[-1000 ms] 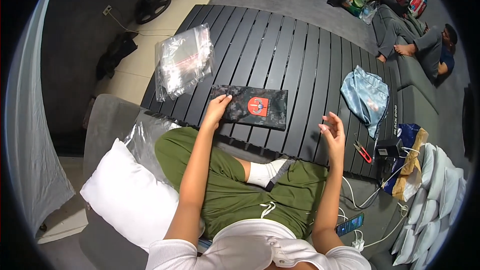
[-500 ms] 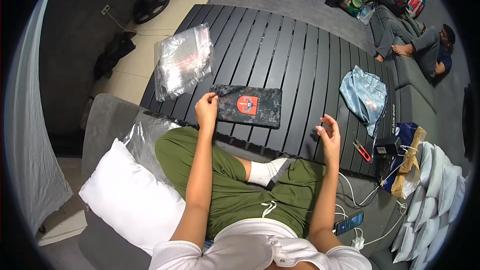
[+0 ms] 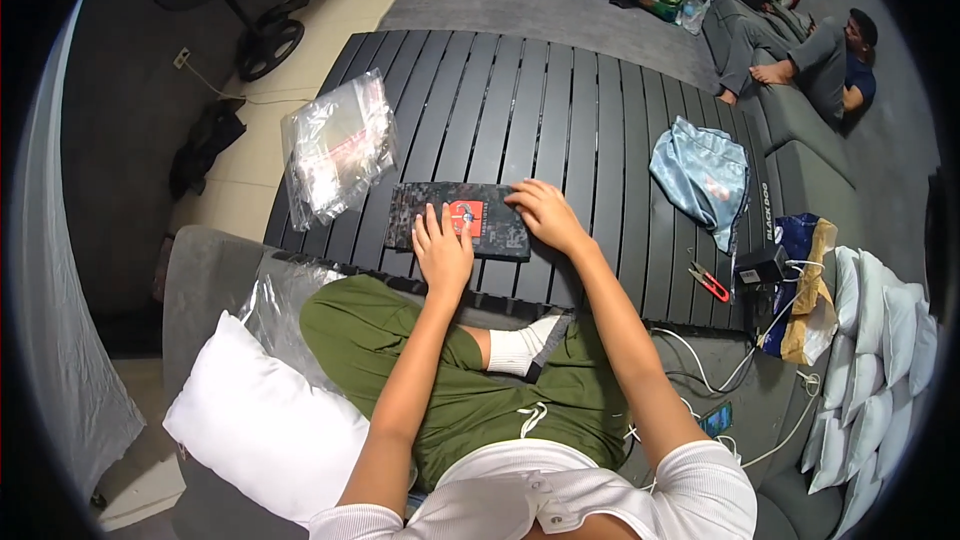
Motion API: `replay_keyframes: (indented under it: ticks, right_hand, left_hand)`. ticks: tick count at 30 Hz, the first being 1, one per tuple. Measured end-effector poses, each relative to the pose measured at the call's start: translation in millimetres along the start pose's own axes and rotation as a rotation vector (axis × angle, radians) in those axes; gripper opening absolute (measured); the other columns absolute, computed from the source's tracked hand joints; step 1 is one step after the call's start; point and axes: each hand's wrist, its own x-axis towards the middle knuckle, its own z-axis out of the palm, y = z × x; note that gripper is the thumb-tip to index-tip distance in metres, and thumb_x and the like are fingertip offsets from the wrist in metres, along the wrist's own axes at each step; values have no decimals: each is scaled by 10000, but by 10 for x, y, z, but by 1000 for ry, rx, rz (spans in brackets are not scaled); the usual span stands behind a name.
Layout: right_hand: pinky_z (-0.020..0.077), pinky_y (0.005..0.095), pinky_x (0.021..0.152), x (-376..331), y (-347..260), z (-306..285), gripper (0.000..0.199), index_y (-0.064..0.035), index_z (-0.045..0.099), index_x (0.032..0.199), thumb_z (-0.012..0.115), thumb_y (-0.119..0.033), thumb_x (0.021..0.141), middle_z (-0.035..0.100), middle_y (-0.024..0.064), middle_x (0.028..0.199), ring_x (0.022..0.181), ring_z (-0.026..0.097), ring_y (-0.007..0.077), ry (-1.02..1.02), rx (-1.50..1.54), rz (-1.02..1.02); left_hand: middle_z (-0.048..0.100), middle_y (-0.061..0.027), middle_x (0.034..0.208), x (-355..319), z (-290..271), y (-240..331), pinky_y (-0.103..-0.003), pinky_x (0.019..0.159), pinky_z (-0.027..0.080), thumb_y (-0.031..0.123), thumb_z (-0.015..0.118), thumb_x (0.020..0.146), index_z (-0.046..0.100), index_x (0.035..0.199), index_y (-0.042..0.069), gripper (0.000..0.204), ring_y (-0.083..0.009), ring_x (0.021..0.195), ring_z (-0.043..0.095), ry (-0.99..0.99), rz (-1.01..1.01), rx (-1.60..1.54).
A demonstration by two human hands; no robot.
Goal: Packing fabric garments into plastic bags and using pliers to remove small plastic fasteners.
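Observation:
A flat, folded piece of dark camouflage fabric [image 3: 502, 228] with a red emblem lies on the black slatted table [image 3: 560, 90] in front of me. My left hand [image 3: 444, 252] rests palm down on its near side, fingers stretched out and partly covering the emblem. At its right end, my right hand [image 3: 548, 216] lies with its fingertips on the far right corner, fingers extended. Neither hand grips anything. To the left, a stack of clear plastic bags [image 3: 340, 145] is on the tabletop.
At the table's right are a light blue drawstring pouch [image 3: 702, 178], red-handled thread snips [image 3: 710, 282] and a small black box [image 3: 762, 265]. Silvery pillow-like packets [image 3: 870, 360] and cables lie beyond. A white pillow [image 3: 262, 420] sits left. Another person [image 3: 840, 70] reclines on the far-right sofa.
My right hand has come left from above the table's right part onto the fabric's right end. My left hand has shifted from the fabric's left edge to lie flat over the emblem.

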Motion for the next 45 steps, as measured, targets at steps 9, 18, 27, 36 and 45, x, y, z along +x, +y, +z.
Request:
replay_keyframes:
  ticks: [9, 18, 27, 36, 45]
  right_hand:
    - [392, 363, 795, -962, -494, -461, 273, -62, 630, 873, 669, -277, 710, 521, 81, 896, 904, 479, 273, -121, -109, 170]
    - [157, 478, 1070, -1170, -593, -352, 714, -181, 394, 1324, 680, -356, 694, 299, 37, 1420, 1333, 207, 282, -377, -255, 39]
    - [223, 477, 1053, -1159, -529, -295, 499, -145, 528, 1191, 669, -280, 732, 489, 28, 1266, 1282, 327, 253, -290, -192, -137]
    - [457, 299, 638, -677, -471, -426, 206, -14, 590, 914, 592, -201, 828, 608, 109, 721, 682, 590, 189, -232, 422, 401]
    - [347, 300, 466, 20, -162, 155, 304, 0, 533, 806, 559, -298, 862, 460, 92, 523, 472, 401, 125, 122, 361, 594]
  left_hand:
    - [423, -122, 1322, 407, -93, -49, -450, 1066, 183, 285, 429, 905, 509, 1186, 88, 352, -292, 1285, 308, -295, 567, -316]
    - [319, -102, 1400, -525, -498, 123, -451, 1064, 167, 266, 569, 765, 381, 1328, 115, 612, -262, 1310, 254, -392, 845, 9]
    - [367, -92, 1358, -544, -634, -37, -445, 1046, 210, 120, 565, 729, 408, 1302, 142, 595, -237, 1268, 330, -480, 791, -98]
    - [604, -154, 955, -248, -735, -28, -331, 862, 423, 213, 498, 892, 509, 1161, 27, 327, -233, 897, 595, -664, 238, -883]
    - [504, 19, 590, 394, -215, -50, -222, 450, 386, 304, 515, 904, 552, 955, 44, 267, -51, 529, 494, -510, -255, -926]
